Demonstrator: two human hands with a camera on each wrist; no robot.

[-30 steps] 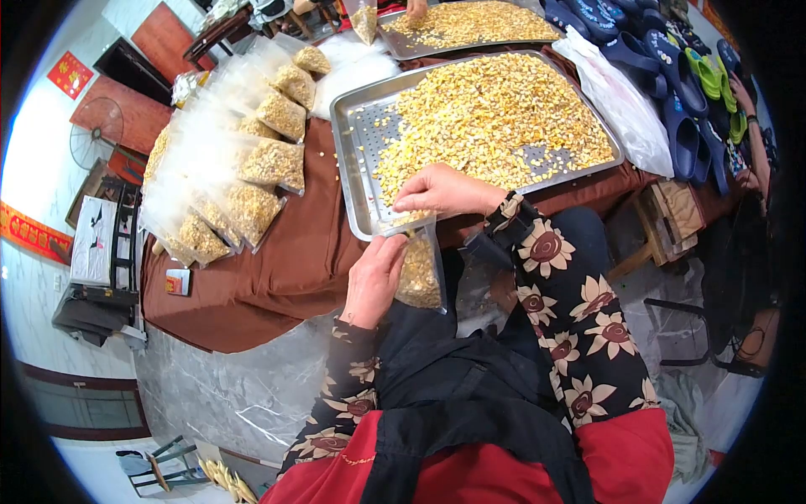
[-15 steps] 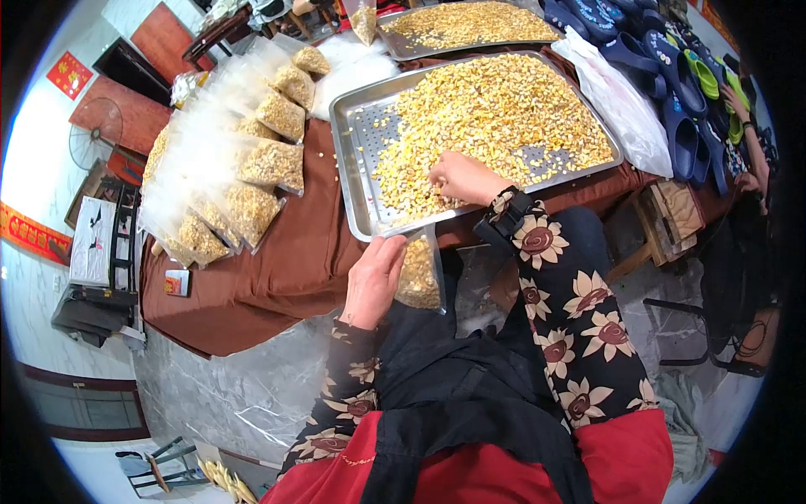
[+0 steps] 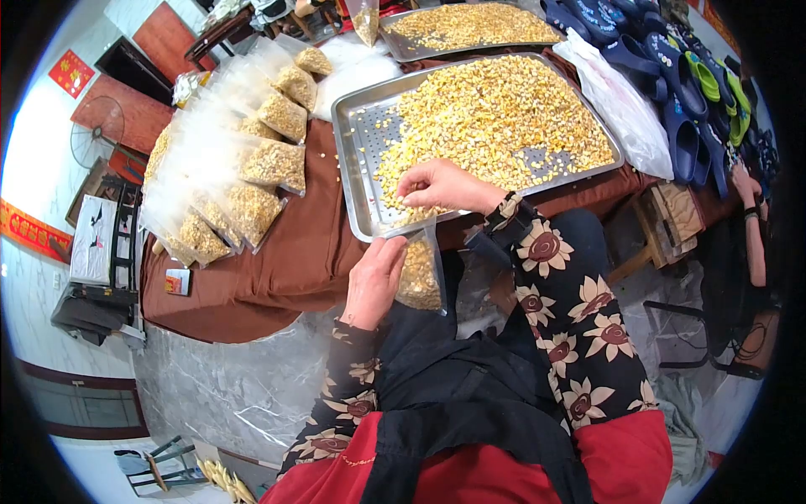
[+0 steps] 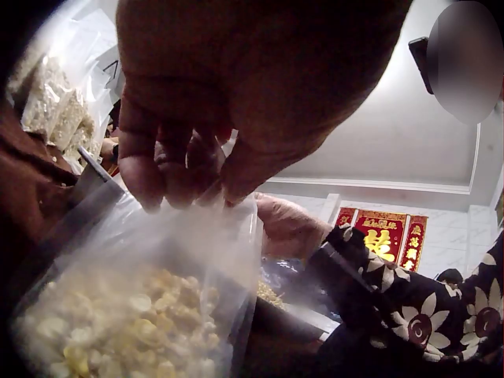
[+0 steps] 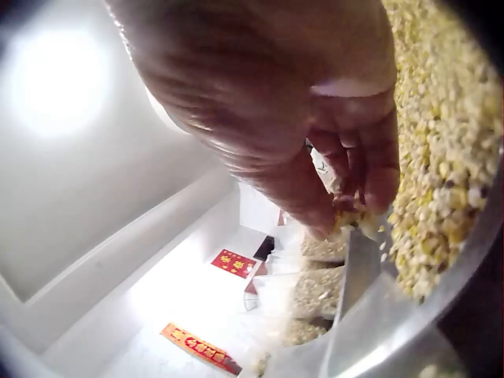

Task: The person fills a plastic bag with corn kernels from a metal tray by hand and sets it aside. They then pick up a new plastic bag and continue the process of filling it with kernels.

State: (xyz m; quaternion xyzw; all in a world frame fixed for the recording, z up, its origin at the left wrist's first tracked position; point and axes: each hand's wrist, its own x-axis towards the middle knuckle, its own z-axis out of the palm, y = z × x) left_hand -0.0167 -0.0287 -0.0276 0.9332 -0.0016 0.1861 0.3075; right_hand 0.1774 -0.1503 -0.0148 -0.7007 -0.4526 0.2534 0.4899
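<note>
My left hand (image 3: 374, 286) pinches the top edge of a clear plastic bag (image 3: 421, 275) at the near rim of a metal tray (image 3: 359, 144). The bag hangs below the rim, partly filled with yellow corn kernels (image 4: 134, 323). In the left wrist view, thumb and fingertips grip the film from above. My right hand (image 3: 453, 186) is over the tray's near left corner, close to the bag's mouth. Its curled fingers pinch a few corn kernels (image 5: 354, 219), seen in the right wrist view. A broad heap of loose corn (image 3: 504, 109) covers most of the tray.
Several filled bags (image 3: 252, 206) lie in rows on the brown cloth (image 3: 277, 290) at left. Behind is a second corn tray (image 3: 470, 25). Right of the tray lie a white plastic bag (image 3: 617, 109) and dark slippers (image 3: 682, 139); another person's arm (image 3: 751, 227) shows there.
My right hand went from near the bag's mouth into the corn, then came back left toward the bag with kernels. My left hand and the bag stayed in place.
</note>
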